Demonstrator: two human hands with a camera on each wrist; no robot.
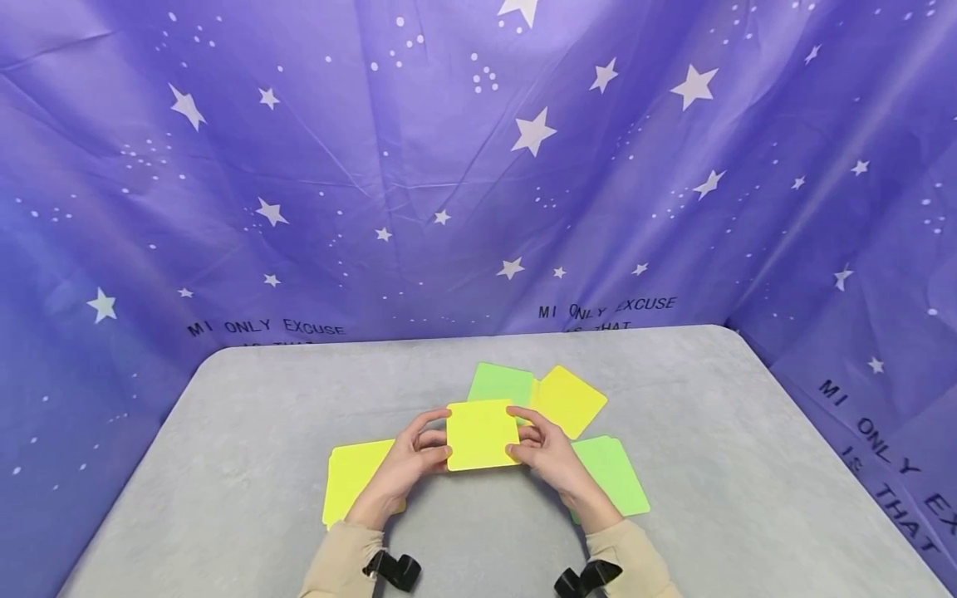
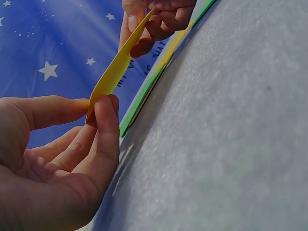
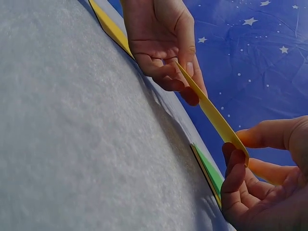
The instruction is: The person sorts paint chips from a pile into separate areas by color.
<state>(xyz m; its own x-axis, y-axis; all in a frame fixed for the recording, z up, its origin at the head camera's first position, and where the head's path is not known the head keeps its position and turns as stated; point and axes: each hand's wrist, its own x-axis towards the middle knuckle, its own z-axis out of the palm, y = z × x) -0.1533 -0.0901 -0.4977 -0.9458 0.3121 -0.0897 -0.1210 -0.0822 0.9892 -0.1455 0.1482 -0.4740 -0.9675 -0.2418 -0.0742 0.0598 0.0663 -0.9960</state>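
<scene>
A thin yellow card (image 1: 483,435) with rounded corners is held up above the table between both hands. My left hand (image 1: 415,453) pinches its left edge, thumb on one face and fingers behind. At the opposite edge my right hand (image 1: 549,453) pinches it the same way. The wrist views catch the card (image 2: 113,72) nearly edge-on, with a slight bend. Beneath my left forearm lie yellow cards (image 1: 355,477), partly covered. Green cards (image 1: 616,477) lie beside my right wrist. Behind the held card, a green card (image 1: 501,382) and a yellow card (image 1: 568,400) overlap on the table.
The grey table (image 1: 247,465) has a rounded far edge. A purple curtain (image 1: 336,166) printed with white stars and black lettering hangs behind it and along the sides. Black straps with small mounts (image 1: 404,573) sit on both sleeves.
</scene>
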